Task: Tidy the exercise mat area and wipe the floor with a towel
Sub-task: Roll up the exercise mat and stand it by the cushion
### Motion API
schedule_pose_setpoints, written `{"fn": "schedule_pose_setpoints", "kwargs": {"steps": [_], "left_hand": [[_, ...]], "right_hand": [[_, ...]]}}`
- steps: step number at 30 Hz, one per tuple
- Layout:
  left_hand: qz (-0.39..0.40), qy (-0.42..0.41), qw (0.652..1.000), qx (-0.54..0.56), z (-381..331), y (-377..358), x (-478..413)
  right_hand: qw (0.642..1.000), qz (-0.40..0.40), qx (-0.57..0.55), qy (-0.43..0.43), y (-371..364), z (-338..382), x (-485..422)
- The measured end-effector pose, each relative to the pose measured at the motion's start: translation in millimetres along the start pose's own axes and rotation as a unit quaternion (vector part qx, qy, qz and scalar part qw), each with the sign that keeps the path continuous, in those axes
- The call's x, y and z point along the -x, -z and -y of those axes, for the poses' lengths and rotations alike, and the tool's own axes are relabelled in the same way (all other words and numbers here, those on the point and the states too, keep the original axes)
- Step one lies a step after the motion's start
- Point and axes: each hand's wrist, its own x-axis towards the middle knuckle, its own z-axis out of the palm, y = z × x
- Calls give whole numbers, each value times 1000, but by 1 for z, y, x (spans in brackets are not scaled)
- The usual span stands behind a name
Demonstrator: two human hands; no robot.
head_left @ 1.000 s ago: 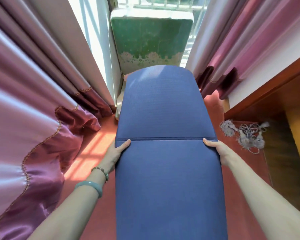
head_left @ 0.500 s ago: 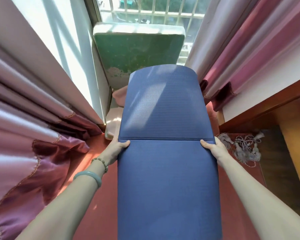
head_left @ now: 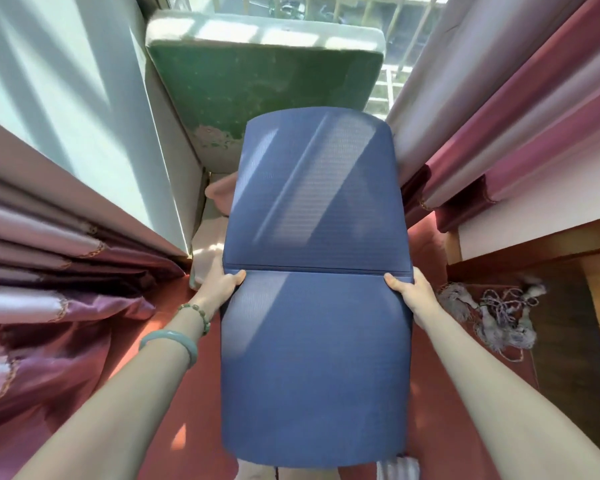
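The blue exercise mat [head_left: 317, 306] fills the middle of the view and hides most of the red floor [head_left: 187, 393] under it; what its far end rests on cannot be seen. Behind the mat stands one green board [head_left: 257, 71], its lower part covered. Only a striped scrap [head_left: 397, 470] shows below the mat's near edge, too little to identify. There is one mat, one tangle of grey tassels [head_left: 492, 317] to its right, and pink curtains [head_left: 49, 289] on both sides. The left hand [head_left: 222, 282] and right hand [head_left: 407, 285] each clasp a side edge of the mat at its crease, thumbs on top, fingers curled underneath.
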Motion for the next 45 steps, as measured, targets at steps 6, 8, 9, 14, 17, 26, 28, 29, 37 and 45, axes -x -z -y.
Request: {"fn": "schedule_pose_setpoints", "kwargs": {"steps": [6,8,9,14,17,26,28,29,37,45], "left_hand": [[-19,7,1000,-18,13,-29,-67],[-15,7,1000,-3,25,-39,-89],[-14,3,1000,1,30,-44,-102],[-12,-10,1000,-1,52,-69,-164],[-14,-13,1000,-2,69,-77,-205],[-4,-10,998,-67,127,-87,-291],[-6,3,993,-114,142,-90,-304],[-11,10,990,-141,147,-91,-312],[-165,-207,827,-496,154,-123,-311],[-115,-284,752,-584,171,-132,-335]], "right_hand": [[1000,-5,-3,-4,-9,-15,-82],[1000,-2,0,-7,-14,-27,-109],[1000,-3,-4,-8,-16,-34,-123],[1000,-9,-12,3,-35,-60,-191],[1000,-4,-14,12,-52,-70,-231],[999,43,-8,-12,-92,-119,-321],[998,54,-5,-15,-99,-131,-332],[998,60,1,-13,-102,-134,-338],[958,-8,247,145,-117,-146,-360],[726,-35,597,340,-144,-151,-366]]}}
